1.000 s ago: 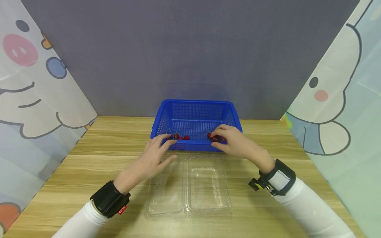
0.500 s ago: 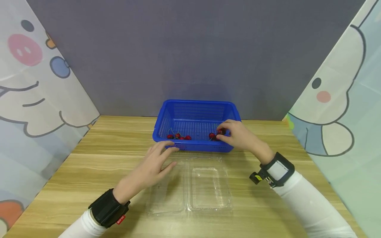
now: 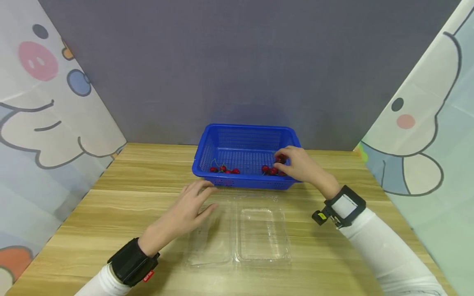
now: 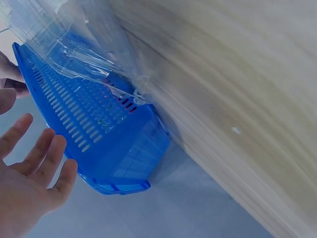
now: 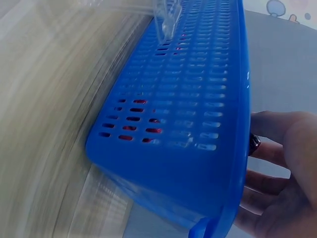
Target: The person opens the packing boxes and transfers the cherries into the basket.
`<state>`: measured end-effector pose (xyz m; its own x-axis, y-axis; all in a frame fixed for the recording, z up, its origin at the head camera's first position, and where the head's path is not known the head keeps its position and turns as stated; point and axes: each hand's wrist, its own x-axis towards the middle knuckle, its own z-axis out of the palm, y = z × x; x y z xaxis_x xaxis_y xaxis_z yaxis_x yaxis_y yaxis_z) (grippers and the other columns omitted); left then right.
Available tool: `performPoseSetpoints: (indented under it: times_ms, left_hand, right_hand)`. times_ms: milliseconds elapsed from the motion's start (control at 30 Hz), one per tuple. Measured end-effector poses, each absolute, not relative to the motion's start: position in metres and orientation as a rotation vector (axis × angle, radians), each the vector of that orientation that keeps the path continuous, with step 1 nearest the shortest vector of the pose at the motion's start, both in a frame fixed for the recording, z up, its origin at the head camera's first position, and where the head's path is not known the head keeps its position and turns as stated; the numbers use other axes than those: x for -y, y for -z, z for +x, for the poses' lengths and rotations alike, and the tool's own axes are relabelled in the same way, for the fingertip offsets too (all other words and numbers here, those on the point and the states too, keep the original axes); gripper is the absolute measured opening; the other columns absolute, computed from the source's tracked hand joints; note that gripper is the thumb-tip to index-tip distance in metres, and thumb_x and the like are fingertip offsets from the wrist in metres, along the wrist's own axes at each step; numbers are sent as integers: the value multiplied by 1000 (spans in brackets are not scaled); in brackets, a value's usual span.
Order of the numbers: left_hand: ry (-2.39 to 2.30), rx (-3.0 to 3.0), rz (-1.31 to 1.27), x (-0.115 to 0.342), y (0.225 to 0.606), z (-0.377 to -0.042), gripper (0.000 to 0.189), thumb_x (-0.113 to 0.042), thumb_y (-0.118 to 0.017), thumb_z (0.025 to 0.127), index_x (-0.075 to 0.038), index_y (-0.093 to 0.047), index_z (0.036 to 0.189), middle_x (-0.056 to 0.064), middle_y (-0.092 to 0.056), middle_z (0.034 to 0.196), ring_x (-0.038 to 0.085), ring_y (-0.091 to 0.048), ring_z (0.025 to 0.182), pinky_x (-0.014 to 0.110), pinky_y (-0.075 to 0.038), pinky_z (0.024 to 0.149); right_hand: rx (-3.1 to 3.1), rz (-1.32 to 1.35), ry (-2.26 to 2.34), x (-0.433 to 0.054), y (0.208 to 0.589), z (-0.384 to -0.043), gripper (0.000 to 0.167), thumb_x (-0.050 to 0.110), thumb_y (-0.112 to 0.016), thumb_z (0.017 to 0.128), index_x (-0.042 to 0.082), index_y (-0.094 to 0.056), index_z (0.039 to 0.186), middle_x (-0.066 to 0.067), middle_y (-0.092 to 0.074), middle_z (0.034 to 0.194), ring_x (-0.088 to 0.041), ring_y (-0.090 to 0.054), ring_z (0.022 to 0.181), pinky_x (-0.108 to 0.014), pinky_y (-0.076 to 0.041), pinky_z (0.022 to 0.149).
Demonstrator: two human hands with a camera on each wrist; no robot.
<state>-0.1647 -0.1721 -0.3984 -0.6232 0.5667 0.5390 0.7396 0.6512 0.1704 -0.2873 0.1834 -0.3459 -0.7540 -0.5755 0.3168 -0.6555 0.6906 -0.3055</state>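
Note:
My right hand (image 3: 304,167) reaches over the right side of the blue plastic basket (image 3: 249,181) and pinches a dark red cherry (image 3: 282,158) between thumb and fingers. In the right wrist view that cherry (image 5: 254,144) shows at the fingertips, just beyond the basket rim. Below the hand, a few red cherries (image 3: 273,171) lie in the basket's front right part. Another cluster of cherries (image 3: 223,168) with green stems sits at the front left. My left hand (image 3: 182,211), fingers spread and relaxed, hovers before the basket's front left and holds nothing.
An opened clear plastic clamshell box (image 3: 263,236) lies on the wooden table (image 3: 140,181), in front of the basket. Behind the basket rises a grey wall panel (image 3: 237,74). Cartoon-printed sheets stand at both sides.
My right hand has risen from the cherry pile, moving slightly back and right with a cherry. The left hand has drawn back a little from the basket's front rim.

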Motion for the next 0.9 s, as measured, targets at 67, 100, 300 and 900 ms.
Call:
performPoseSetpoints:
  times_ms: [67, 100, 300, 900]
  left_hand:
    - [530, 2439, -1021, 173, 400, -165, 39, -13, -78, 90, -3, -65, 125, 15, -60, 123, 33, -57, 117, 58, -45, 98]
    - [531, 2444, -1020, 174, 401, -165, 39, -13, -78, 90, -3, -64, 126, 15, -61, 123, 33, -57, 117, 58, -46, 98]
    - [527, 2470, -1010, 179, 406, -165, 39, -16, -76, 93, -2, -64, 128, 13, -62, 122, 33, -58, 117, 58, -45, 100]
    - [550, 2596, -932, 187, 412, -164, 34, -17, -74, 96, -6, -65, 127, 10, -62, 124, 32, -57, 121, 61, -43, 101]
  right_hand:
    - [2714, 982, -599, -186, 347, -289, 30, 14, -76, 94, -5, -70, 117, -17, -70, 107, -32, -65, 99, -49, -53, 86]
    - [2720, 978, -599, -187, 347, -289, 31, 13, -75, 94, -6, -69, 118, -19, -70, 110, -34, -65, 102, -51, -53, 89]
    - [2773, 948, -615, -193, 346, -290, 39, 15, -71, 98, -8, -63, 129, -27, -63, 131, -44, -55, 126, -58, -44, 105]
    - [2713, 1003, -629, -219, 350, -279, 42, 13, -68, 100, -7, -60, 135, -30, -47, 149, -49, -44, 136, -63, -36, 110]
